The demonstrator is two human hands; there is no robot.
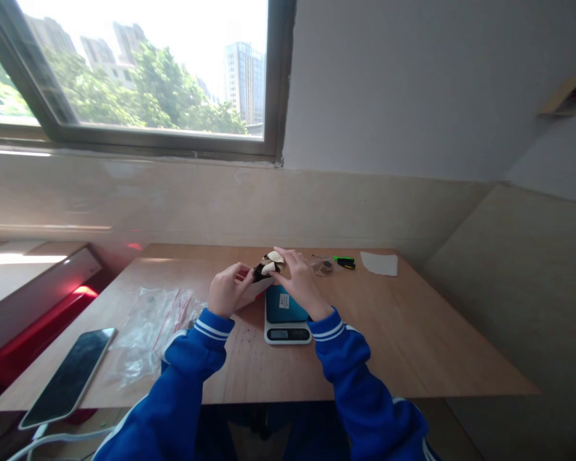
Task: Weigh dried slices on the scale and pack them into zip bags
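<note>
Above the back of a kitchen scale, both of my hands are closed on a small bundle of cream and dark brown pieces; its exact kind I cannot make out. My left hand pinches its dark left side. From the right, the thumb and fingers of my right hand grip the pale part. A whitish, partly red item lies below, partly hidden by my left hand. The scale has a teal top with a white label and a lit display too small to read.
Clear plastic zip bags lie left of my left arm. A phone with a white cable rests at the left edge. Behind my right hand are a small clear bag, green and black tools and white paper.
</note>
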